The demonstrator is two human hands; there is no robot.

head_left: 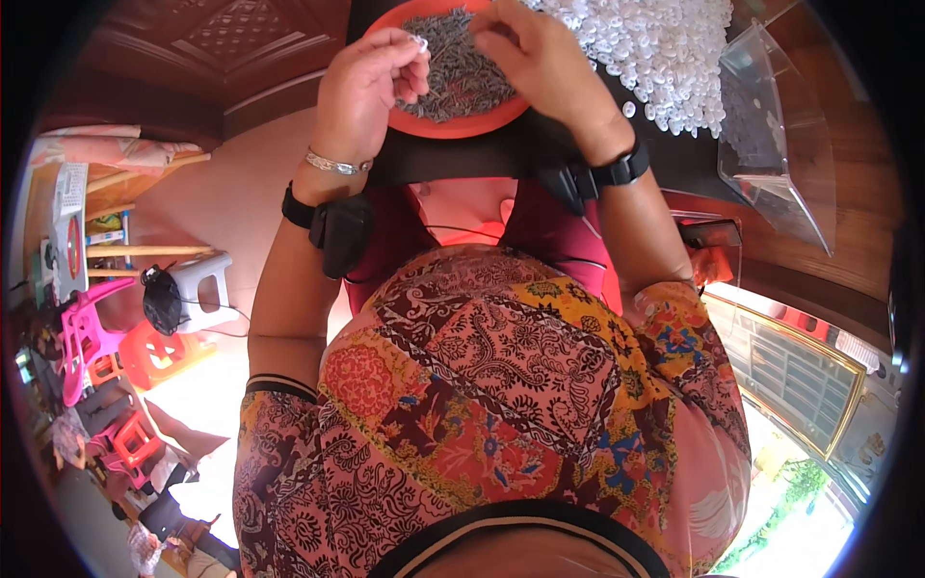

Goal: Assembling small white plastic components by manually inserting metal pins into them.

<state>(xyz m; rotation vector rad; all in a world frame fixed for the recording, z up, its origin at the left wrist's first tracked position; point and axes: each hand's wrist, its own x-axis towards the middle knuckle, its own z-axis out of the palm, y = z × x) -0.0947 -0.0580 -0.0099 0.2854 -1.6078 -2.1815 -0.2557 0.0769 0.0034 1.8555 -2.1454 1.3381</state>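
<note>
An orange-red plastic basin (461, 128) sits on the dark table in front of me, filled with small grey screws (453, 72). Above its left side my left hand (378, 75) is closed, pinching a small white plastic piece (421, 44) between thumb and forefinger. My right hand (541, 65) hovers over the basin's right side with fingers bent and thumb drawn in. Whatever its fingertips hold, if anything, is too small to make out. To its right spreads a large heap of small, whitish, translucent plastic pieces (655, 53).
A clear plastic box (771, 144) stands at the right, beside the heap. The dark tabletop (434, 166) ends just before my knees. On the floor at left are a grey stool (207, 289), a black bag (164, 301) and red stools (159, 352). A gold-edged frame (790, 371) lies behind right.
</note>
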